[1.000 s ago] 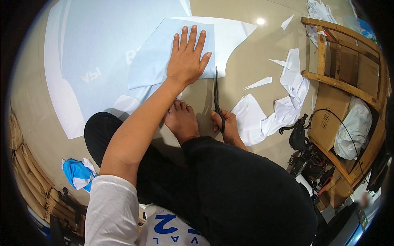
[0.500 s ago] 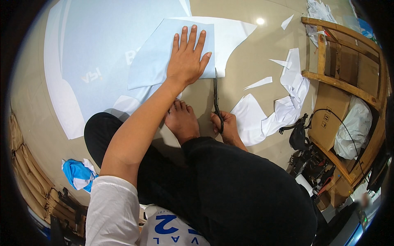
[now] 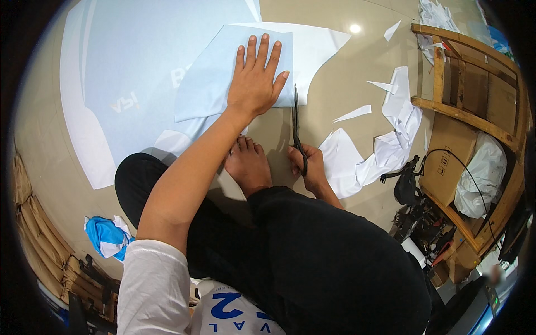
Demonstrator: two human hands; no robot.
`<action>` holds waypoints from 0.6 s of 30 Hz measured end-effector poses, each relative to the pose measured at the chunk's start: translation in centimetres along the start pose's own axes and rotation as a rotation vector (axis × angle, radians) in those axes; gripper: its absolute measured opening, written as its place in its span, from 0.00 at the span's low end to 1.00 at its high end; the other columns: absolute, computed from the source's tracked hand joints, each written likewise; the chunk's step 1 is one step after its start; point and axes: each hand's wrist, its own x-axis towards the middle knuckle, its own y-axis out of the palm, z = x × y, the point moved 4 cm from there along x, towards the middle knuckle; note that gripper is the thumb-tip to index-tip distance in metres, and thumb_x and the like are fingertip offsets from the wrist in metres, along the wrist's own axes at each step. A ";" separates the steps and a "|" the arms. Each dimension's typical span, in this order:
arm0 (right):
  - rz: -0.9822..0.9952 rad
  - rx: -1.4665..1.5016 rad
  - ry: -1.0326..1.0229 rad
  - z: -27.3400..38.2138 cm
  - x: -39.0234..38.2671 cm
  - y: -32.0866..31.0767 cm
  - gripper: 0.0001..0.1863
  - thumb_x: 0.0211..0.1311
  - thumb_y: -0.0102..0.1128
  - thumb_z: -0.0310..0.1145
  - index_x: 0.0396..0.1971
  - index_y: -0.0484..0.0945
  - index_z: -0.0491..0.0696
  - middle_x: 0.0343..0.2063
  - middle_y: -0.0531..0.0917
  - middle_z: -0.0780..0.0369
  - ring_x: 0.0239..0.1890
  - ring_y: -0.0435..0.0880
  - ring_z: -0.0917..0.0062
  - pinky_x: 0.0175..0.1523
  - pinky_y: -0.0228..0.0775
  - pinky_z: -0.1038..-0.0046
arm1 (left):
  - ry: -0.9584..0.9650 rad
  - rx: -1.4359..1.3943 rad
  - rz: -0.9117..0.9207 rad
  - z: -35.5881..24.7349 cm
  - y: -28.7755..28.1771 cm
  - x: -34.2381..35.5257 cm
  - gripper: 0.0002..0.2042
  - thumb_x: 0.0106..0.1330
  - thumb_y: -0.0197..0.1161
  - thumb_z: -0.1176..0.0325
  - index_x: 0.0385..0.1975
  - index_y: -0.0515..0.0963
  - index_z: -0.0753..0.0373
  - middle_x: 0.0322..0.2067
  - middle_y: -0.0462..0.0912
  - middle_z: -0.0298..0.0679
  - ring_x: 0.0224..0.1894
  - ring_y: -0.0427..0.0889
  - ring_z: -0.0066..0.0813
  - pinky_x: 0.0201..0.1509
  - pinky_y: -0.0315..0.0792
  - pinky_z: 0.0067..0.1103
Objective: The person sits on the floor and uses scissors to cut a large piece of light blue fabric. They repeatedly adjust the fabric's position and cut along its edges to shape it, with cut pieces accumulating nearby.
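A light blue fabric piece with a white margin along its right side lies on the floor, overlapping a bigger light blue sheet. My left hand rests flat on the smaller piece, fingers spread and pointing away from me. In my right hand is a pair of black scissors, gripped by the handles. The blades point away from me and their tips reach the near edge of the fabric, beside the line between blue and white.
White fabric offcuts are strewn on the floor to the right. Beyond them stands a wooden frame holding a cardboard box and a white plastic bag. My bare foot is between my hands. A blue and white cloth lies left.
The scissors in my right hand have moved slightly forward, their tips further along the fabric's edge. My left hand stays in place on the fabric.
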 end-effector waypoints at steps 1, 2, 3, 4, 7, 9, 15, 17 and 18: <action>-0.001 -0.004 0.002 0.1 0.1 0.0 0.18 0.71 0.74 0.42 0.24 0.81 0.48 0.17 0.79 0.69 0.17 0.75 0.85 0.23 0.63 0.78 | 0.002 0.002 -0.004 0.0 -0.1 0.0 0.34 0.86 0.45 0.48 0.85 0.57 0.60 0.84 0.54 0.56 0.86 0.49 0.63 0.87 0.45 0.55; -0.002 -0.007 0.004 0.2 0.1 0.1 0.18 0.71 0.74 0.41 0.24 0.81 0.49 0.17 0.79 0.69 0.16 0.75 0.85 0.22 0.63 0.78 | 0.005 0.004 -0.007 0.0 -0.1 0.0 0.34 0.86 0.46 0.48 0.85 0.57 0.60 0.84 0.54 0.57 0.86 0.49 0.63 0.87 0.45 0.55; -0.004 -0.011 0.006 0.4 0.1 0.1 0.18 0.71 0.74 0.41 0.24 0.80 0.49 0.16 0.78 0.69 0.16 0.75 0.85 0.22 0.63 0.78 | 0.007 0.006 -0.011 0.0 -0.2 0.0 0.34 0.86 0.46 0.48 0.85 0.57 0.60 0.84 0.54 0.57 0.86 0.50 0.63 0.87 0.45 0.55; -0.003 0.000 0.002 0.4 0.2 0.2 0.18 0.71 0.74 0.41 0.24 0.81 0.49 0.16 0.79 0.68 0.16 0.75 0.85 0.22 0.63 0.78 | 0.007 0.005 -0.011 0.0 -0.2 0.0 0.34 0.86 0.46 0.48 0.85 0.57 0.60 0.84 0.54 0.57 0.86 0.50 0.63 0.87 0.45 0.55; -0.003 0.023 -0.001 0.5 0.3 0.3 0.18 0.71 0.73 0.41 0.24 0.81 0.48 0.16 0.79 0.68 0.16 0.74 0.85 0.22 0.63 0.78 | 0.008 0.004 -0.012 0.0 -0.2 0.0 0.34 0.86 0.46 0.48 0.84 0.58 0.60 0.83 0.55 0.57 0.85 0.50 0.63 0.87 0.46 0.55; -0.007 0.025 0.009 0.4 0.4 0.3 0.18 0.71 0.73 0.41 0.24 0.81 0.48 0.16 0.79 0.68 0.16 0.74 0.85 0.22 0.62 0.78 | 0.007 0.004 -0.015 0.0 -0.2 0.0 0.34 0.86 0.46 0.48 0.84 0.58 0.60 0.83 0.55 0.57 0.85 0.51 0.63 0.87 0.46 0.55; -0.006 0.018 0.004 0.1 0.4 0.2 0.18 0.72 0.74 0.41 0.24 0.81 0.49 0.16 0.78 0.69 0.15 0.73 0.86 0.21 0.61 0.78 | 0.006 0.014 -0.010 -0.1 -0.2 0.0 0.34 0.86 0.46 0.48 0.84 0.58 0.60 0.83 0.55 0.56 0.85 0.50 0.63 0.87 0.46 0.55; -0.013 0.022 0.010 0.2 0.3 0.4 0.19 0.72 0.74 0.42 0.24 0.80 0.49 0.16 0.78 0.69 0.15 0.73 0.86 0.21 0.61 0.78 | 0.004 0.016 -0.008 0.0 -0.2 0.0 0.34 0.86 0.46 0.48 0.84 0.58 0.60 0.84 0.55 0.56 0.86 0.50 0.62 0.87 0.45 0.54; -0.017 0.024 0.013 0.3 0.2 0.4 0.19 0.72 0.74 0.42 0.24 0.80 0.49 0.16 0.78 0.69 0.15 0.73 0.86 0.21 0.60 0.78 | 0.004 0.017 -0.006 0.0 -0.1 0.0 0.34 0.86 0.46 0.47 0.85 0.57 0.59 0.84 0.55 0.56 0.86 0.50 0.62 0.87 0.45 0.54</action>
